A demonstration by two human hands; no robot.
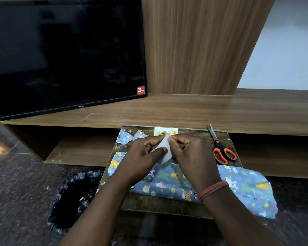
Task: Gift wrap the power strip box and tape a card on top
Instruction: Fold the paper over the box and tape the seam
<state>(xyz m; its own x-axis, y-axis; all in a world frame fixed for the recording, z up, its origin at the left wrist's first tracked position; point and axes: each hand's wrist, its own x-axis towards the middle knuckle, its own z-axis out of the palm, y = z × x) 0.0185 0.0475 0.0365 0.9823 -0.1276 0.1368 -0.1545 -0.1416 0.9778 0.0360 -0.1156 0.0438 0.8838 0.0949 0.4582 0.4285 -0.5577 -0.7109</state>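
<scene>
Two bare forearms reach in from the bottom edge and meet over a small dark desk [167, 208]. On the right wrist sits a reddish thread band [212, 189]. The left hand [142, 155] and the right hand [190, 153] hold a pale translucent piece, apparently tape [164, 150], between them. The left thumb and fingers [163, 149] are pinched on it from the left, and the right hand's curled fingers nip its upper edge near the top; both hands are closed on the piece, held above the desk.

Under the hands lies the wrapped box [169, 183], covered in blue paper printed with bears, lions and trees. Its long axis runs left to right across the desk, slanting a little toward the near right, where loose wrapping paper [252, 190] spreads past the desk's right edge. A strip of clear tape shows on the box's near face.

At the far edge of the desk lies a small white card [167, 131] with yellow and orange pictures, partly hidden by the fingertips. Crumpled paper scraps [125, 137] lie to its left. Orange-handled scissors [220, 148] lie on the right side, blades pointing away from the person.

Left of the desk, on the floor, stands a bin with a black bag [73, 199]. Beyond runs a wooden shelf unit [203, 110] carrying a dark television [64, 54].
</scene>
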